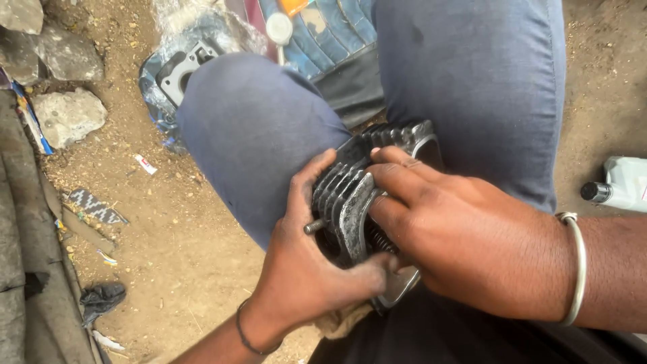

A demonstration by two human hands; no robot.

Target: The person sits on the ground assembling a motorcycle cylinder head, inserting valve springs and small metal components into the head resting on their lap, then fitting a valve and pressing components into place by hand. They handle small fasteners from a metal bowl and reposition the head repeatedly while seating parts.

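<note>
Both hands clamp a dark, finned metal engine cylinder head [364, 182] between the knees: left hand [303, 269] at seven o'clock, right hand [465, 243] at three. Closed fingers should probably keep it braced against the thigh while pressing.

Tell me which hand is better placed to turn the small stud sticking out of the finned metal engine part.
Probably the left hand: its thumb lies beside the stud on the grey finned metal cylinder head; the right hand covers the far side.

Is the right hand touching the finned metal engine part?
Touching. The head view shows the right hand with its fingers pressed flat on the finned metal engine part, no gap visible.
</note>
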